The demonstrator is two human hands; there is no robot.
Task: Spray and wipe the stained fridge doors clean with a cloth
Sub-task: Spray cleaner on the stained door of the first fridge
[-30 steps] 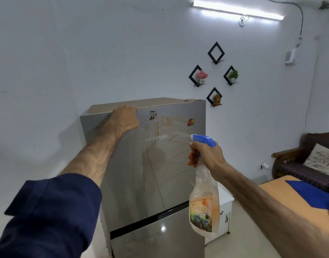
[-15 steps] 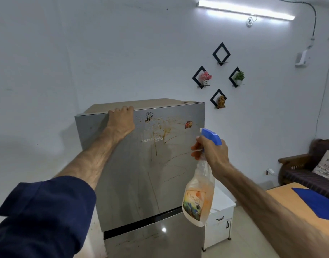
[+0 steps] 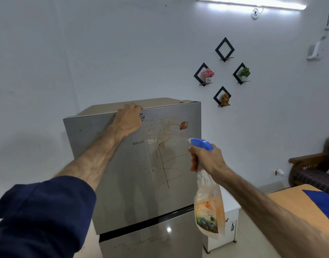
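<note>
Your right hand (image 3: 208, 159) has dropped a little since half a second ago, so the blue nozzle of the spray bottle (image 3: 209, 207) now points at the upper fridge door (image 3: 122, 183) just below the brand lettering. Your fingers there curl round the bottle's neck and trigger, and the bottle hangs tilted below your fist, close to the door's right edge. Your left hand (image 3: 129, 119) has stayed at the top edge of the door, fingers hooked over it. Brown splatter and long drip lines (image 3: 161, 151) run down the door between your hands, near a small sticker (image 3: 183, 125). Fainter streaks mark the lower door (image 3: 150, 241). A white cabinet (image 3: 231, 226) stands just beside the fridge.
</note>
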